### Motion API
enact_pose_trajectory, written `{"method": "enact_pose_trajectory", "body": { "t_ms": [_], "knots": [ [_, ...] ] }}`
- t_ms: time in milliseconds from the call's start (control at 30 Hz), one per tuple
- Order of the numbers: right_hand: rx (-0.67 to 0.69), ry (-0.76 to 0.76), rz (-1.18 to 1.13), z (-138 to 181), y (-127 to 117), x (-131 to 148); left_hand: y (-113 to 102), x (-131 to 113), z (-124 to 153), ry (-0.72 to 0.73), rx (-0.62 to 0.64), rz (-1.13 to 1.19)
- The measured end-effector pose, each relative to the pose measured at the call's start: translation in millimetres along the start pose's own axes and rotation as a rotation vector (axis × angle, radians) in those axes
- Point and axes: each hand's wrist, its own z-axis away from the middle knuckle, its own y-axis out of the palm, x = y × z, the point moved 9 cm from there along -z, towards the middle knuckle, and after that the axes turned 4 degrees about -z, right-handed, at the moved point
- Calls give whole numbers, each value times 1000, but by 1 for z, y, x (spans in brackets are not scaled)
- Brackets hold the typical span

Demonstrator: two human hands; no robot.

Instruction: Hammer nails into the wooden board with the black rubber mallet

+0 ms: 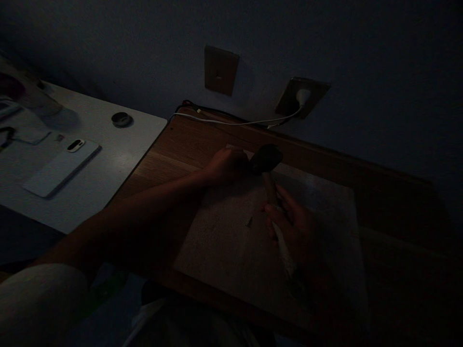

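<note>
In dim light, my right hand (294,226) grips a hammer (269,180) by its wooden handle, whose lower part looks pale and rough. Its dark, blocky head (266,158) points away from me, right beside my left hand (228,165). The left hand rests near the far left edge of a flat, pale board (217,241), fingers curled closed; what they pinch, if anything, is hidden. A small metal screw or nail (249,221) lies on the board, left of the right hand. The board lies on a brown wooden table (170,166).
At left stands a white table (90,193) with a white phone (61,168), a small round dark cap (122,119) and other items. Along the wall runs a white cable (231,123) to a plug (303,96) in a socket. A second wall plate (220,70) sits left of it.
</note>
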Motion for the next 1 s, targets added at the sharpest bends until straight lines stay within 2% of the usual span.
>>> {"method": "enact_pose_trajectory", "body": {
  "t_ms": [433,767,1000],
  "knots": [
    [15,-9,-5,-2,-2,-4,0,0,0,19,-15,-1],
    [130,84,-82,0,8,-8,1,2,-1,12,-30,-21],
    [134,56,-78,2,8,-7,3,2,-1,10,-14,3]
  ]
}}
